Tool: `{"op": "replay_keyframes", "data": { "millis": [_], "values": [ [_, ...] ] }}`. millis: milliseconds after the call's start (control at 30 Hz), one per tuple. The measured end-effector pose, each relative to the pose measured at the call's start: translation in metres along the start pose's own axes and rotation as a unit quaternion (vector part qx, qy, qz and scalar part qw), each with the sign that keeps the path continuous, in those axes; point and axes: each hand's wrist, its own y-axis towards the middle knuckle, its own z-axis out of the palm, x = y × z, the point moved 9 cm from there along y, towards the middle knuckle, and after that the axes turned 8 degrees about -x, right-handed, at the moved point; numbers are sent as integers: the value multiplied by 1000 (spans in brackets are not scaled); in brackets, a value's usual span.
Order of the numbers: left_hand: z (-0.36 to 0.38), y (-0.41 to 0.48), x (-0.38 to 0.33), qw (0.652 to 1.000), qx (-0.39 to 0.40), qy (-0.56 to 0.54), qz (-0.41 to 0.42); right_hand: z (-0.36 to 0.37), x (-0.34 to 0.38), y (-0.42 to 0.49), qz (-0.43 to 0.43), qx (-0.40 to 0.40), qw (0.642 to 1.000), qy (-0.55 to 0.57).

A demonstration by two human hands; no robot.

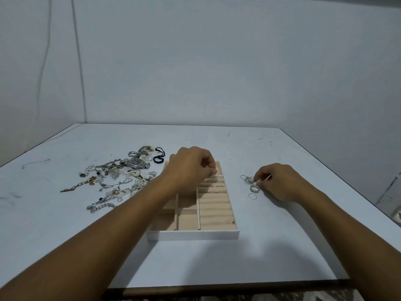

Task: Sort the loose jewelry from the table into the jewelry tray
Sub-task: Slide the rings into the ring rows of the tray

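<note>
holding the tray (193, 234), a scuffed table (282, 235) meets pale walls (217, 61).

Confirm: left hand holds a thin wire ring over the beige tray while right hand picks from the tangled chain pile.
Wrong about the right hand: the head view shows it picking from the small cluster of silver rings right of the beige white-rimmed tray. Rest stands.

One tray (193, 234), one watch (136, 162)
</note>
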Motion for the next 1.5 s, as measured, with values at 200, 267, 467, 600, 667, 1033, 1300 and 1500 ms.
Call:
{"op": "replay_keyframes", "data": {
  "millis": [200,267,467,600,667,1033,1300,1500],
  "values": [
    [-8,-5,10,1000,-8,-1,-1,3,4,5,4,11,1000,-29],
    [-9,-6,14,1000,-7,-2,-4,5,3,6,13,16,999,-33],
    [-13,-10,25,1000,-3,-8,-17,2,-1,3,17,10,999,-26],
    [-13,-13,28,1000,-3,-17,-21,-2,0,0,11,-10,1000,-5],
    [-13,-15,27,1000,-3,-20,-18,-3,0,0,11,-18,1000,10],
    [-12,-26,26,999,-9,-32,-8,-17,23,-22,3,-2,971,237],
    [-6,-38,25,999,-3,-42,-1,-15,71,-41,-39,3,963,267],
    [-5,-41,21,999,-1,-34,15,-9,89,-48,-64,5,968,244]
  ]
}}
